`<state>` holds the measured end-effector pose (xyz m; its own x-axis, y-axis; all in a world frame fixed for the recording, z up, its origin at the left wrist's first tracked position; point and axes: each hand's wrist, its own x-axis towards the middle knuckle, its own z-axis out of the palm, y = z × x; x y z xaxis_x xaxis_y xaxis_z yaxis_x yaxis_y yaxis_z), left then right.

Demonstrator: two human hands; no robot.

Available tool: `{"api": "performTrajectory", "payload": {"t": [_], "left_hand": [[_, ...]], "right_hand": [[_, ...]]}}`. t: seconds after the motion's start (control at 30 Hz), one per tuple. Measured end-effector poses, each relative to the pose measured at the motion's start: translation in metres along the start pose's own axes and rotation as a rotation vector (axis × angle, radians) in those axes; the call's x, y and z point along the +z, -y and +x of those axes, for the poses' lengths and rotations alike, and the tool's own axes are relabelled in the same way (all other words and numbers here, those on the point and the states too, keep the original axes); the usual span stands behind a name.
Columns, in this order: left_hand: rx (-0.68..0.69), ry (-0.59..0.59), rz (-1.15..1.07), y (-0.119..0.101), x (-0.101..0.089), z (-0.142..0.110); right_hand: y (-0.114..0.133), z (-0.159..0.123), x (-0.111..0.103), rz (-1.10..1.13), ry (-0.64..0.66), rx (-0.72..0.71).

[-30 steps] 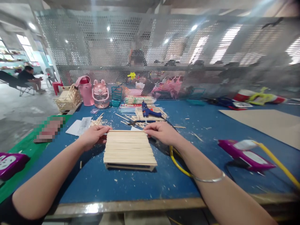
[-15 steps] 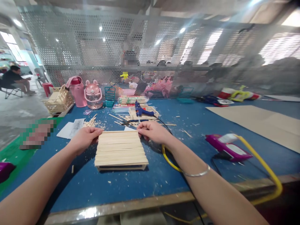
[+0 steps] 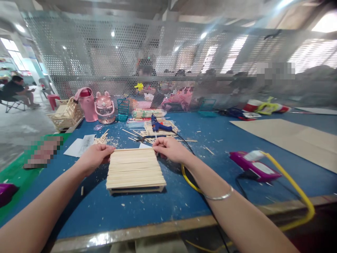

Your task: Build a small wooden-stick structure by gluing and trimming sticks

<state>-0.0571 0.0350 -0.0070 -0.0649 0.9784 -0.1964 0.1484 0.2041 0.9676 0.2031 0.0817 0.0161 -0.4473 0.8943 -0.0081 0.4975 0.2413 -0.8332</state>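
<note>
A flat panel of pale wooden sticks (image 3: pixel 134 170) lies on the blue table (image 3: pixel 158 203) in front of me. My left hand (image 3: pixel 95 157) pinches the left end of the farthest stick on the panel. My right hand (image 3: pixel 170 148) pinches the right end of that same stick. Both hands have their fingers curled and pressed together at the panel's far edge. A thin bracelet circles my right wrist.
A blue glue gun (image 3: pixel 158 125) rests on loose sticks behind the panel. A yellow hose (image 3: pixel 292 182) and a purple box (image 3: pixel 252 166) lie at the right. A pink jug (image 3: pixel 86 103), a wooden basket (image 3: pixel 67 114) and cardboard (image 3: pixel 289 137) stand farther off. People sit behind a perforated screen.
The camera has swung to the right. My hands stay at the two ends of the far stick, with almost no movement on the panel.
</note>
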Motion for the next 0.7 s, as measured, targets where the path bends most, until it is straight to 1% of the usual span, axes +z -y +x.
{"api": "performTrajectory", "payload": {"t": [0.13,0.27,0.37,0.57,0.7], "left_hand": [[-0.036,0.006,-0.098,-0.001,0.0,0.001],[-0.12,-0.043,-0.253,-0.008,0.001,0.0],[-0.154,-0.052,-0.283,-0.011,0.002,-0.001],[-0.069,0.032,-0.221,-0.004,0.0,0.002],[-0.03,0.027,-0.15,-0.001,-0.002,0.005]], "right_hand": [[0.0,0.0,0.001,0.0,-0.001,-0.009],[0.001,0.0,0.0,-0.038,-0.02,-0.017],[0.002,0.0,-0.001,-0.079,-0.028,-0.033],[0.002,0.0,-0.001,-0.1,-0.032,-0.036],[0.002,0.0,0.0,-0.049,0.001,0.019]]}}
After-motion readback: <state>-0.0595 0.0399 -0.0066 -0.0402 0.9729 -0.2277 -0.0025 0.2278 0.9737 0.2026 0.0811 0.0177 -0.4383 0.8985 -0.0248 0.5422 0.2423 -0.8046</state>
